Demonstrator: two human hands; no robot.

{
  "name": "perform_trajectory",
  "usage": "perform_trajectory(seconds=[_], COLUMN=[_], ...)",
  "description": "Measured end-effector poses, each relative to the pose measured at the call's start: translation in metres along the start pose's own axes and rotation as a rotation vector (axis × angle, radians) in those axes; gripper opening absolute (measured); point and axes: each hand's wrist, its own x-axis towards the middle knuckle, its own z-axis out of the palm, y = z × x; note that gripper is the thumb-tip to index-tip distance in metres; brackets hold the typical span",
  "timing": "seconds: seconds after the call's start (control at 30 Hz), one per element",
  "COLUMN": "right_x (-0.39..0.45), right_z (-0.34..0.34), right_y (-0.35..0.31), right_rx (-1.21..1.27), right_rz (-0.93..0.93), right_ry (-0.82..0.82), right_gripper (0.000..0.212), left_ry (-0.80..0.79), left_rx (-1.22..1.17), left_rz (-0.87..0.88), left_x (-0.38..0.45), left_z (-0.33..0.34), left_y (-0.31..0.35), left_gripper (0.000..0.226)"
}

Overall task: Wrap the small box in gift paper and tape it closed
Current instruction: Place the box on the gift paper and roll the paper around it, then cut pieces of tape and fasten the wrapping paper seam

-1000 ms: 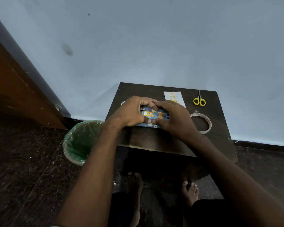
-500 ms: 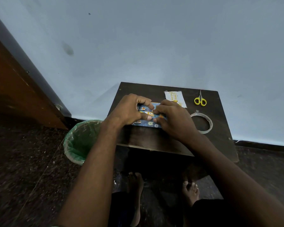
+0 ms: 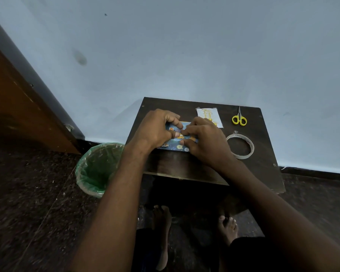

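Observation:
A small box wrapped in blue gift paper (image 3: 175,143) with yellow cartoon figures lies on the dark wooden table (image 3: 185,165). My left hand (image 3: 157,129) covers its left end with fingers curled onto the top face. My right hand (image 3: 204,140) covers its right end, fingers curled, the fingertips meeting those of the left hand over the paper. Most of the box is hidden beneath both hands. A roll of clear tape (image 3: 240,146) lies flat on the table just right of my right hand.
Yellow-handled scissors (image 3: 239,119) and a white card with yellow writing (image 3: 208,114) lie at the table's far side. A green bin with a plastic liner (image 3: 98,169) stands on the floor left of the table. The wall is directly behind. My bare feet show below.
Both hands stay on the wrapped box. The fingertips have shifted slightly on the top face, and more of the near blue side shows than a second ago.

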Motion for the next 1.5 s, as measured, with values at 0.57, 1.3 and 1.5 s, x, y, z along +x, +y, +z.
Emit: perform_trajectory(seconds=[0.57, 1.3, 1.5], right_x=[0.004, -0.003, 0.007], right_z=[-0.011, -0.061, -0.074], right_y=[0.001, 0.101, 0.035], right_rx=[0.062, -0.078, 0.626], right_rz=[0.046, 0.402, 0.24], right_ry=[-0.008, 0.151, 0.201], right_gripper=[0.011, 0.03, 0.044], left_ry=[0.108, -0.036, -0.028], left_rx=[-0.039, -0.438, -0.619], left_rz=[-0.036, -0.112, -0.165], left_x=[0.0, 0.008, 0.01], left_z=[0.029, 0.045, 0.044], left_y=[0.026, 0.035, 0.039], left_gripper=[0.038, 0.051, 0.027])
